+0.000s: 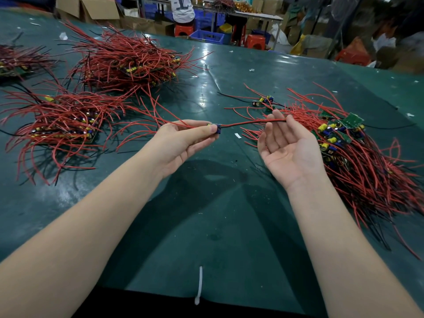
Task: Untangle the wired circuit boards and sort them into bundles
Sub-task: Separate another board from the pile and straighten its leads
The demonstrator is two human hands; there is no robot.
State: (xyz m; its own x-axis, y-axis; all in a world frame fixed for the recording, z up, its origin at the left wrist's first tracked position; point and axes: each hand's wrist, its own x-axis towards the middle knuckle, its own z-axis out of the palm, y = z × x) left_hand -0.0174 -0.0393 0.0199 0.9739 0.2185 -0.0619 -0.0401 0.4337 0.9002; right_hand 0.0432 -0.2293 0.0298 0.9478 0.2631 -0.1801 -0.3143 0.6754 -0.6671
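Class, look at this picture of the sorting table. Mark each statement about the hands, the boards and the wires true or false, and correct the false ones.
1. The left hand pinches a small circuit board. True.
2. The right hand is a closed fist around the wires. False: its palm faces up with the fingers relaxed, and the red and black wires run across its fingertips.
3. The table is covered in green. True.
4. The wired boards to the right lie in a blue crate. False: the right pile lies straight on the table.
5. A white cable tie lies near the table's front edge. True.
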